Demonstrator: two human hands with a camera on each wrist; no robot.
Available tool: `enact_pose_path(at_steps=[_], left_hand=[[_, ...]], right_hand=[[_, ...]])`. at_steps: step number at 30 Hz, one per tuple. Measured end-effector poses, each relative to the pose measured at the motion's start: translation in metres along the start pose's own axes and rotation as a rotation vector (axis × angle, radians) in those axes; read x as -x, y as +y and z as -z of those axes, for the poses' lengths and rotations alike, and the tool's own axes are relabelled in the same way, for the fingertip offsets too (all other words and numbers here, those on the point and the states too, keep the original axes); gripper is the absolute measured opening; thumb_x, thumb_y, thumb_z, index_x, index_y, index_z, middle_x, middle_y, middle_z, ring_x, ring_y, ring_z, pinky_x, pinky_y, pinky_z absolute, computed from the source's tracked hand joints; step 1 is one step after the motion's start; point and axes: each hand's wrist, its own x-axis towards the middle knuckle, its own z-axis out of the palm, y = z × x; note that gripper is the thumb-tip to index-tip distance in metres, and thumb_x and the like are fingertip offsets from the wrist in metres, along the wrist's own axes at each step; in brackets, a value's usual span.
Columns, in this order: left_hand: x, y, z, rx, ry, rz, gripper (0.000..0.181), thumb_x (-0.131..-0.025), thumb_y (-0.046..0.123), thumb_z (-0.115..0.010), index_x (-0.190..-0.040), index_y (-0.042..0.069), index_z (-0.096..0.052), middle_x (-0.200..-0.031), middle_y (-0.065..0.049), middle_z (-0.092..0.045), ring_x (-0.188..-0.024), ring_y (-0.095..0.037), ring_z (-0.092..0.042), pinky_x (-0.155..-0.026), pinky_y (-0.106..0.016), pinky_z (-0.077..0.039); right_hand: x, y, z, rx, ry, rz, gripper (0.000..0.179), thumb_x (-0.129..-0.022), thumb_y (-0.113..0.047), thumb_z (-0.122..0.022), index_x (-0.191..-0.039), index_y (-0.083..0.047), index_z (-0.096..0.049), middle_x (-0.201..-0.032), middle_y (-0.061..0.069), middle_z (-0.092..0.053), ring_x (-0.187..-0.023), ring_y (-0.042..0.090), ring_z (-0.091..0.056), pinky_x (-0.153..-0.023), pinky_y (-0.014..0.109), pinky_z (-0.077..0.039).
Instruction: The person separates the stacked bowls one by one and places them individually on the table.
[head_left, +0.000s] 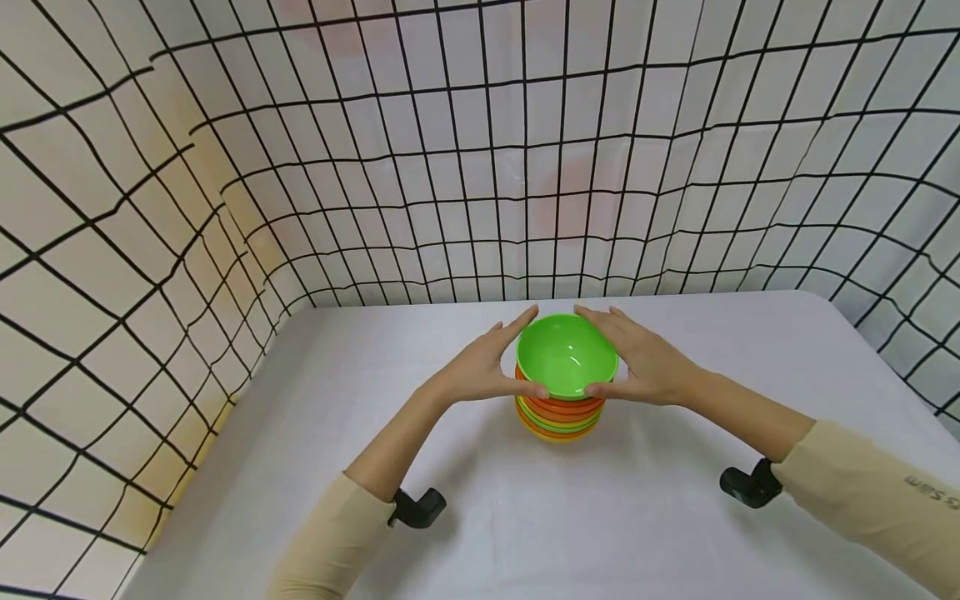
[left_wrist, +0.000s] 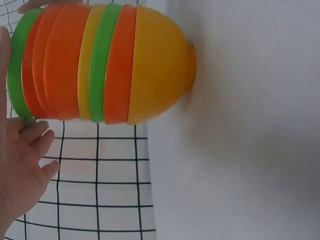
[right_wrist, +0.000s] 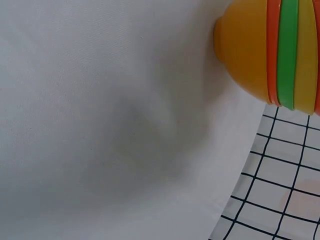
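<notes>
White walling (head_left: 491,175) crossed by black grid lines rises on three visible sides, behind and beside one table (head_left: 570,517) with a white surface; faint pink patches show at the back and yellow ones at the left.

One stack of bowls (head_left: 561,408) stands upright at the table's far middle, near the back edge; the left wrist view lets eight nested bowls be counted: two green, four orange, two yellow; from the top run the top green bowl (head_left: 566,354), three orange bowls (left_wrist: 67,65), one yellow bowl (left_wrist: 88,65), the lower green bowl (left_wrist: 103,65), one more orange bowl (left_wrist: 119,65) and the bottom yellow bowl (left_wrist: 160,70), whose foot meets the table.

Two bare hands hold the top green bowl from opposite sides; the left hand (head_left: 489,364) has its thumb parted from its fingers and curved about the rim, its little finger loose; the right hand (head_left: 647,360) brackets the other side, thumb in front, fingers behind; how firmly either presses cannot be told.

Two beige sleeves (head_left: 862,483) end on the forearms, each with one black device (head_left: 422,508) below; dark lettering marks the right one.
</notes>
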Motion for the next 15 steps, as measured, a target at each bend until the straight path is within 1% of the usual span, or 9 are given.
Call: enact_pose_path(at_steps=[2,5,7,9,12,13,15], left_hand=[[-0.001,0.000,-0.002,-0.007,0.003,-0.007,0.105,-0.069,0.058,-0.072,-0.148,0.035,-0.006,-0.151,0.016,-0.017,-0.138,-0.040,-0.017,-0.107,-0.058,-0.026],[-0.001,0.000,-0.005,0.008,0.012,-0.007,0.106,-0.068,0.057,-0.073,-0.148,0.035,-0.007,-0.151,0.015,-0.019,-0.138,-0.037,-0.018,-0.106,-0.057,-0.028],[-0.002,0.000,-0.008,0.041,0.018,-0.014,0.108,-0.066,0.057,-0.075,-0.148,0.035,-0.008,-0.151,0.014,-0.022,-0.138,-0.031,-0.023,-0.104,-0.055,-0.032],[-0.003,0.000,-0.011,0.078,0.024,-0.021,0.110,-0.063,0.058,-0.077,-0.147,0.036,-0.009,-0.148,0.011,-0.030,-0.134,-0.023,-0.032,-0.102,-0.050,-0.038],[-0.003,-0.001,-0.015,0.148,0.037,-0.043,0.112,-0.060,0.057,-0.079,-0.147,0.035,-0.012,-0.140,0.008,-0.041,-0.126,-0.013,-0.042,-0.100,-0.044,-0.042],[-0.003,-0.001,-0.016,0.169,0.045,-0.054,0.110,-0.060,0.055,-0.079,-0.146,0.035,-0.013,-0.138,0.008,-0.044,-0.124,-0.011,-0.043,-0.099,-0.043,-0.043],[-0.004,-0.002,-0.018,0.214,0.063,-0.082,0.106,-0.061,0.051,-0.081,-0.145,0.034,-0.018,-0.134,0.008,-0.047,-0.122,-0.009,-0.045,-0.100,-0.041,-0.042]], right_hand=[[0.000,-0.001,0.000,-0.002,0.003,0.004,0.099,-0.069,-0.047,-0.075,-0.145,-0.006,-0.025,-0.142,0.009,-0.039,-0.132,0.039,-0.031,-0.107,0.057,-0.027],[0.001,-0.002,0.000,-0.021,-0.005,-0.024,0.101,-0.067,-0.049,-0.076,-0.146,-0.011,-0.024,-0.141,0.009,-0.041,-0.131,0.044,-0.029,-0.101,0.061,-0.033],[0.002,-0.003,-0.001,-0.058,-0.007,-0.046,0.104,-0.066,-0.049,-0.078,-0.146,-0.013,-0.023,-0.139,0.011,-0.043,-0.130,0.046,-0.031,-0.095,0.062,-0.038],[0.002,-0.004,-0.003,-0.114,-0.006,-0.061,0.105,-0.065,-0.047,-0.079,-0.146,-0.012,-0.023,-0.138,0.012,-0.043,-0.128,0.042,-0.036,-0.093,0.060,-0.041],[0.002,-0.004,-0.007,-0.210,0.011,-0.066,0.107,-0.064,-0.041,-0.082,-0.145,-0.006,-0.023,-0.135,0.013,-0.045,-0.122,0.032,-0.045,-0.092,0.053,-0.046],[0.003,-0.004,-0.008,-0.236,0.019,-0.067,0.107,-0.063,-0.039,-0.083,-0.144,-0.005,-0.023,-0.136,0.012,-0.045,-0.120,0.029,-0.047,-0.093,0.051,-0.047],[0.003,-0.004,-0.011,-0.280,0.040,-0.068,0.106,-0.063,-0.035,-0.084,-0.143,-0.003,-0.023,-0.133,0.011,-0.047,-0.117,0.026,-0.049,-0.092,0.050,-0.048]])
